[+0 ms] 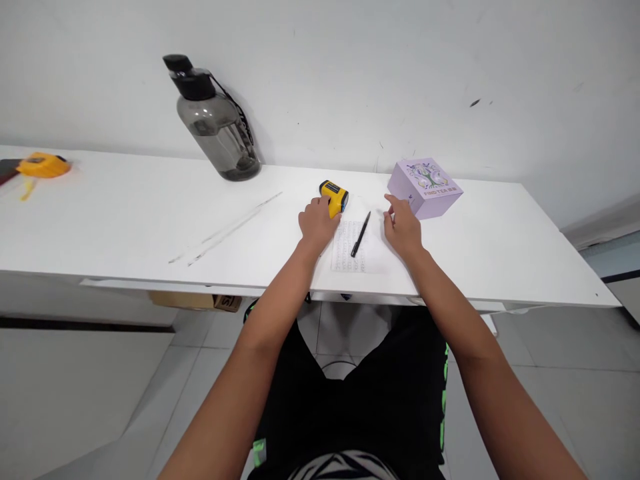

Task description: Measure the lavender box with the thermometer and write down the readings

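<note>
My left hand (319,220) is closed around the handle of a yellow and black infrared thermometer (336,195), low over the white table. Just right of it lies a sheet of paper (345,257) with rows of writing, and a black pen (361,235) rests across it at a slant. My right hand (401,223) is beside the paper's right edge with thumb and fingers apart, holding nothing. Right behind that hand stands a lilac tea box (427,187) with a printed tree on top; I cannot tell whether the fingers touch it.
A grey water bottle (215,127) with a black lid stands near the wall. At the far left are a yellow tape measure (44,165) and a dark object (7,170). Dark streaks (235,227) mark the white table (125,220). Beneath it sits a cardboard box (185,299).
</note>
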The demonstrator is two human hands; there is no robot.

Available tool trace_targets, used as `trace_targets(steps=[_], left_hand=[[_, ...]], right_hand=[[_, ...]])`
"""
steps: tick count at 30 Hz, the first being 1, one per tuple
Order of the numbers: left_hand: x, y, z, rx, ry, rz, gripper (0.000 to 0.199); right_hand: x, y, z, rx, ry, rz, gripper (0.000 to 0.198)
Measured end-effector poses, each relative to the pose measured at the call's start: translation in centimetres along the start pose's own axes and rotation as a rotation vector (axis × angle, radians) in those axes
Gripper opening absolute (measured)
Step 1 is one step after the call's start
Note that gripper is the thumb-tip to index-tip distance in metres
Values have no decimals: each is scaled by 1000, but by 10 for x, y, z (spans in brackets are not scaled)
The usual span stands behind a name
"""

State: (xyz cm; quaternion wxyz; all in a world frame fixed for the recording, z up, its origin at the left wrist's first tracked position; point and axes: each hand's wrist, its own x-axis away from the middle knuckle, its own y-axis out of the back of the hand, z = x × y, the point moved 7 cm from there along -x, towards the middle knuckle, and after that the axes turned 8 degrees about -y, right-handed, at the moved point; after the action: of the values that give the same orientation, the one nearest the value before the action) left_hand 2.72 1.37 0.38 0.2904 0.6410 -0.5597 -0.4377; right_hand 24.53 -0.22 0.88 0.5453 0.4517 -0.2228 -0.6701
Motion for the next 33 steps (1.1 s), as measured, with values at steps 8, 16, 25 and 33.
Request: trace_targets(steps=[8,16,25,33], left_hand=[[3,5,0,51,79,-4,62],[7,9,-6,-35,37,-25,49],[5,3,-3,-70,-8,-20,48],[8,3,2,-77,5,-126,44]], right_hand=[[-16,39,-76,-2,-504,-373,103],[-19,21,-106,-75,-728,-226,125],[-17,30,-99,-145,-545,-339,118],[-10,34,-91,-483,-522,-371,99]])
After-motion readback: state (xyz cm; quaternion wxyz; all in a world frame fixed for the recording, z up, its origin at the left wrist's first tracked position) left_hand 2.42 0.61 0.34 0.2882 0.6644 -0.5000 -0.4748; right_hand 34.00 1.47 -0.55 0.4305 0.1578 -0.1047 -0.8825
